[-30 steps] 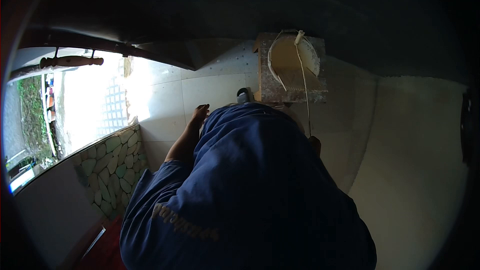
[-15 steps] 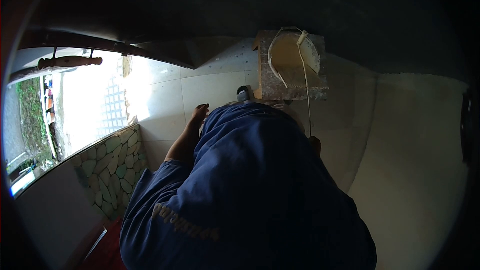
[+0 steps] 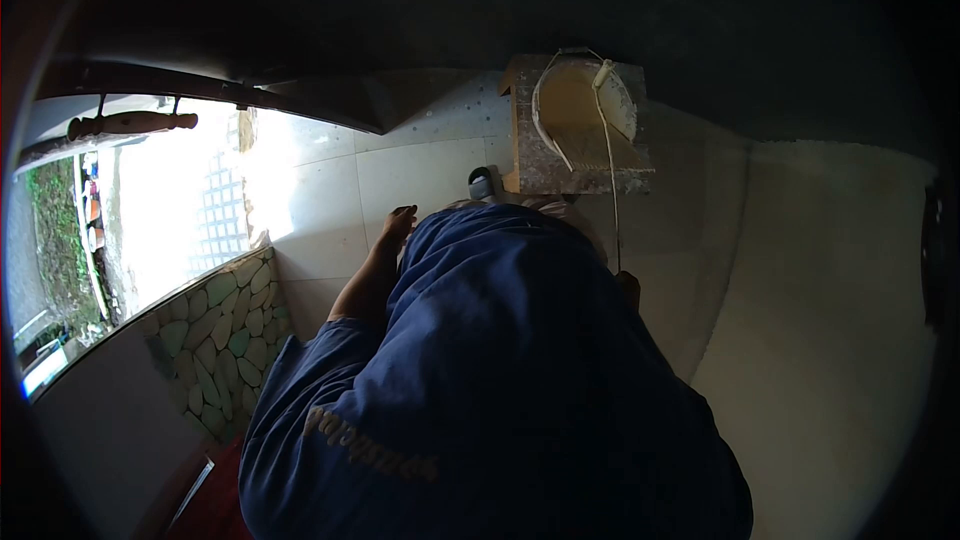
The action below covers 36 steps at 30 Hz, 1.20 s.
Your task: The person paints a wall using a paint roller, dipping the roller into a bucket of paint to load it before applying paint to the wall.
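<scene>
My left hand (image 3: 400,223) hangs beside the blue shirt over the floor tiles, its fingers loosely apart with nothing visible in them. On the other side, my right hand (image 3: 628,290) is mostly hidden by the shirt and dark, closed round the lower end of a long thin pole (image 3: 614,205). The pole reaches up to a paint roller (image 3: 603,74) at the rim of a white bucket (image 3: 627,100). Beige liquid (image 3: 575,112) shows inside the bucket, which rests on a stained wooden stand (image 3: 600,182).
A shoe (image 3: 481,183) shows on the pale tiled floor (image 3: 420,175) beside the stand. At the left are a door handle (image 3: 132,124), a bright opening and a low stone-patterned wall (image 3: 225,340). A pale surface (image 3: 820,320) fills the right side.
The bucket, stand and floor have shifted slightly up and left in the view. My hands keep nearly the same places, the right one still on the pole.
</scene>
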Available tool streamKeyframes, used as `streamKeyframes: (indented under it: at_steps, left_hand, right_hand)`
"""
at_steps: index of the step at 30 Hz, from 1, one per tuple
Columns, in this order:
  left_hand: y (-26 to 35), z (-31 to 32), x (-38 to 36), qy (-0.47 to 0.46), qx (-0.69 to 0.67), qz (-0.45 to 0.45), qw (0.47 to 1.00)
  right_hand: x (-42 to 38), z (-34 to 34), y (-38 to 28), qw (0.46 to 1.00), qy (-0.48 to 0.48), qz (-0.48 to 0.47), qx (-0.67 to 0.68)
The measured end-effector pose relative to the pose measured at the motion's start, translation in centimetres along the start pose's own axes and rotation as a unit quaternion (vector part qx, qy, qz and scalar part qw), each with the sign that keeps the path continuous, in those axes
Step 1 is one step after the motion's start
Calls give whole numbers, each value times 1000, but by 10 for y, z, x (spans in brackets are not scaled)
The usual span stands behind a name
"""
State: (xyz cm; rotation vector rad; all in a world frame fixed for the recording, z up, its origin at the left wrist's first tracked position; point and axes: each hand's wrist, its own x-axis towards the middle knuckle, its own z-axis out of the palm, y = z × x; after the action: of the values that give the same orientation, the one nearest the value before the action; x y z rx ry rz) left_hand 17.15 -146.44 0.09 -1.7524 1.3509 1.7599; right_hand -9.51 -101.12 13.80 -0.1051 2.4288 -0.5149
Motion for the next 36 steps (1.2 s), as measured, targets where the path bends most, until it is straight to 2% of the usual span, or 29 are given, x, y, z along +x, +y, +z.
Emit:
streamKeyframes:
  at_steps: [4,18,24,28,33,34,35,36]
  left_hand:
    - [-13,1,16,-16,-30,4,999]
    - [-2,5,-3,-6,-33,-3,999]
    - [-8,12,12,0,-49,2,999]
    - [-7,19,5,4,-57,4,998]
    - [-1,35,-22,7,-33,21,999]
    - [-2,38,-23,10,-13,23,1000]
    - [-2,45,-25,8,-13,15,1000]
    - [-3,49,-22,0,0,0,1000]
  right_hand:
    - [-3,-5,-6,1000,-16,15,-19]
    - [-5,-21,-24,996,-44,60,-46]
    - [5,-23,-6,999,-40,-7,-34]
    - [10,-28,-1,997,-47,18,-63]
    - [15,-31,22,996,-68,-20,-60]
    - [21,-22,48,966,-32,-193,-170]
    - [21,-29,37,987,-76,-64,-125]
    - [15,-41,22,992,-92,-30,-85]
